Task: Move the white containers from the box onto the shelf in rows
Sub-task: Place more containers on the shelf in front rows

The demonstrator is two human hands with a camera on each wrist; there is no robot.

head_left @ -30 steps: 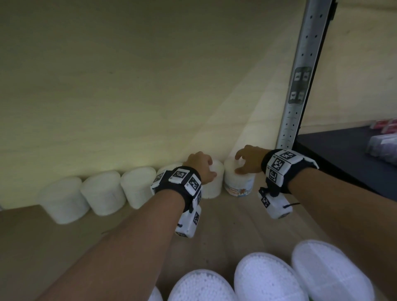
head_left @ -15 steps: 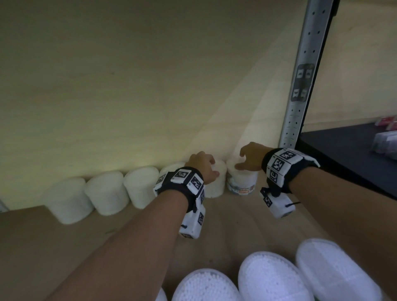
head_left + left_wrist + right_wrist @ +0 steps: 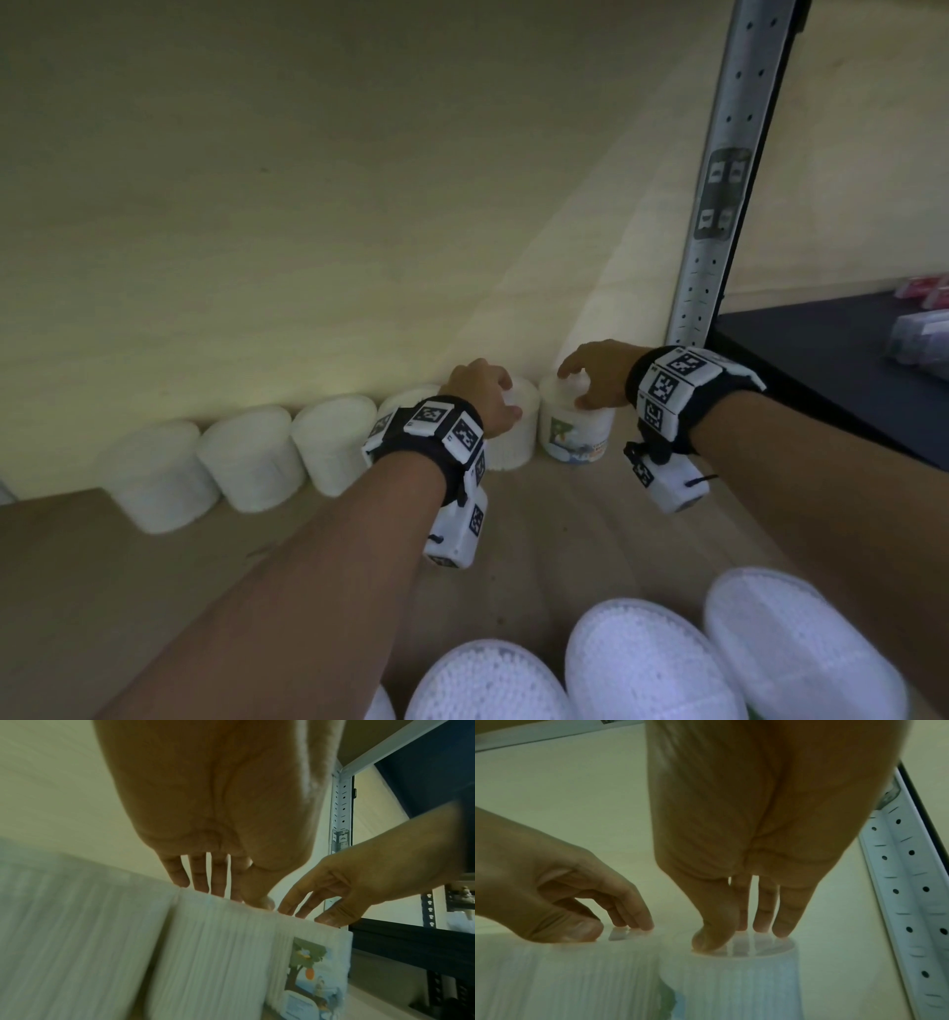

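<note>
Left grip: the left hand (image 3: 482, 395) rests its fingertips (image 3: 200, 884) and thumb on the flat top of a white, ribbed, round plastic container (image 3: 513, 431). The fingers hang nearly straight and wrap round nothing.
Right grip: the right hand (image 3: 598, 377) sets its fingertips (image 3: 781, 931) and thumb on the clear lid of the white round container with a coloured tree label (image 3: 575, 429). The fingers point straight down, spread a little, and touch only the top.
Held pair: in the head view the two containers stand upright and just beside each other at about 12 o'clock from the wrists, the labelled one at 3 o'clock of the plain one. In the left wrist view their sides appear to touch.
Row: further white ribbed containers (image 3: 246, 462) run on toward 9 o'clock in one line against the pale back wall (image 3: 308, 205), each close to its neighbour.
Shelf: the light wooden shelf board (image 3: 565, 529) carries the whole row.
Upright: a perforated grey metal shelf post (image 3: 719, 180) stands at 2 o'clock of the labelled container.
Near edge: white, dimpled, round lids of more containers (image 3: 642, 663) fill the 6 o'clock edge of the head view; what holds them is out of sight.
Beyond the post: a dark shelf surface (image 3: 821, 360) lies at 3 o'clock.
</note>
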